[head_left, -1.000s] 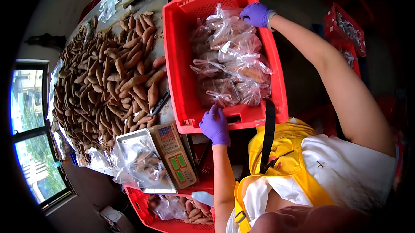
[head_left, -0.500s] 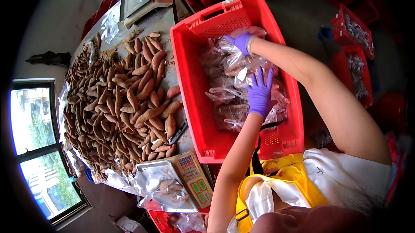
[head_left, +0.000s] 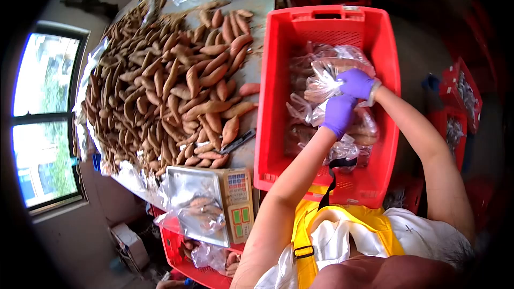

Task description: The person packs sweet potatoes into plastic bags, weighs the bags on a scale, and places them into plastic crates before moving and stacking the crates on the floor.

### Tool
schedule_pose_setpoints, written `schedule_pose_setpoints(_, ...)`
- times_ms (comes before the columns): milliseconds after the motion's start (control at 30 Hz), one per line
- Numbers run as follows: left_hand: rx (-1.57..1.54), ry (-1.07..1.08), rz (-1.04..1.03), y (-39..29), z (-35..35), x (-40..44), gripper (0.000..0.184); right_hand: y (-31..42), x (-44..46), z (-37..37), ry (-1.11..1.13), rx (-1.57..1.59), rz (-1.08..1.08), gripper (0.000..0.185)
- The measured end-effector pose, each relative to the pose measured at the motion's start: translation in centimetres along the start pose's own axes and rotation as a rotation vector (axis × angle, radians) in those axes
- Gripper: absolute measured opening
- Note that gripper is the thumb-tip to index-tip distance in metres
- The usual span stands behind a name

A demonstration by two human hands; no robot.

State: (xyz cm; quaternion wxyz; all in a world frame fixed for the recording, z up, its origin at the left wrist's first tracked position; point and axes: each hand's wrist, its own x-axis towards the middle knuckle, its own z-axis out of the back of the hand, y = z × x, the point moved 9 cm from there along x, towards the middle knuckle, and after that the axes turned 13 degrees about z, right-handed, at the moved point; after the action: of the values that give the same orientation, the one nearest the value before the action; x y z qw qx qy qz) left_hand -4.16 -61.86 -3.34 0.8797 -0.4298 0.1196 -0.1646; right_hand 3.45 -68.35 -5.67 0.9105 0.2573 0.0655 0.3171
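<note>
Both of my hands wear purple gloves and are inside a red plastic crate. My right hand is closed on the gathered plastic of a clear bag. Just below it, my left hand is closed too, its fingers curled on the same bag's plastic; the fingertips of both are partly hidden. Several other clear bags lie around my hands in the crate, with brownish sweet potatoes showing through the film.
Left of the crate, a table holds a large heap of sweet potatoes. A scale with a bag of sweet potatoes on its tray stands near me, above another red crate. A black tool lies by the heap. More red crates stand at right.
My hands have come together and closed on the bag's plastic; before, they were apart, with the left fingers spread over the bags. The view has shifted, so the crate appears farther right.
</note>
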Motion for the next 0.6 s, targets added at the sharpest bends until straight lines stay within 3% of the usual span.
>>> schedule_pose_setpoints(67,0.086,0.022,-0.01,-1.6,3.6,-0.8,0.024,1.9,1.0,1.6,-0.039,0.152,-0.083,0.021)
schedule_pose_setpoints(133,-0.075,-0.095,-0.27,-5.2,9.0,-2.8,0.035,6.3,2.7,4.3,-0.102,0.267,-0.053,0.02)
schedule_pose_setpoints(233,-0.007,-0.224,-0.423,-7.4,16.8,-6.0,0.039,12.8,6.2,7.6,-0.274,0.422,0.051,0.017)
schedule_pose_setpoints(267,0.038,-0.301,-0.457,-7.1,19.1,-6.8,0.039,14.4,8.2,7.5,-0.213,0.42,0.072,0.015)
schedule_pose_setpoints(367,0.349,-0.399,-0.321,-5.3,26.1,-8.7,0.035,22.9,14.6,8.7,-0.134,0.393,0.229,0.013)
schedule_pose_setpoints(433,0.427,-0.56,-0.411,-4.1,31.6,-10.5,0.034,28.6,19.4,8.9,-0.156,0.195,0.344,0.019)
schedule_pose_setpoints(467,0.47,-0.598,-0.381,-3.3,34.4,-11.6,0.02,30.5,22.8,7.8,-0.202,0.249,0.455,0.025)
schedule_pose_setpoints(500,0.588,-0.669,-0.26,-0.3,36.8,-11.8,0.019,32.4,26.1,6.6,-0.205,0.212,0.488,0.03)
schedule_pose_setpoints(533,0.614,-0.771,-0.28,1.2,39.7,-12.8,0.019,35.0,28.5,6.3,-0.22,0.137,0.467,0.034)
schedule_pose_setpoints(567,0.807,-0.88,-0.262,3.5,41.9,-13.6,0.022,37.4,30.8,5.3,-0.091,0.14,0.397,0.041)
schedule_pose_setpoints(600,0.886,-0.961,-0.295,4.1,43.9,-14.8,0.017,39.3,33.2,4.5,-0.168,0.128,0.441,0.048)
